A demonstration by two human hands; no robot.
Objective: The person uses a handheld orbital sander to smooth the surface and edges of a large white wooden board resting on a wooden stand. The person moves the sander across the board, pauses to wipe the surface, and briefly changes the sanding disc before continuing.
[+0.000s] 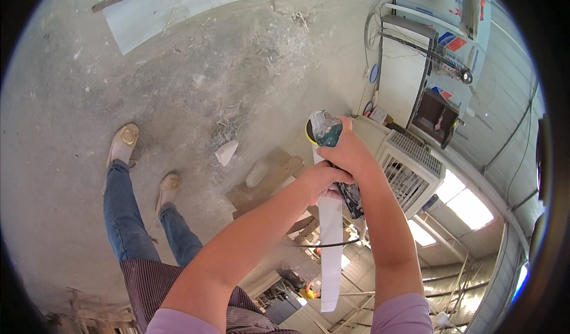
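Observation:
My right hand (349, 149) is closed around the green and grey front body of an angle grinder (327, 131). A yellow-rimmed round disc (309, 131) shows at the head's left side. My left hand (323, 182) grips the tool's dark rear body just below, its fingers partly hidden. A long, narrow white strip (331, 254) runs behind my left hand and past the disc. Whether the left fingers also pinch the strip, I cannot tell; contact between disc and strip is unclear too. A black cable (331, 245) crosses the strip lower down.
A pale chunk (226, 153) and a dusty wooden piece (262, 178) are on the concrete floor (178, 89), left of the hands. A louvred air cooler (407, 174) stands close to my right arm. Farther back is a person in yellow (308, 292). A white sheet (133, 22) lies at top left.

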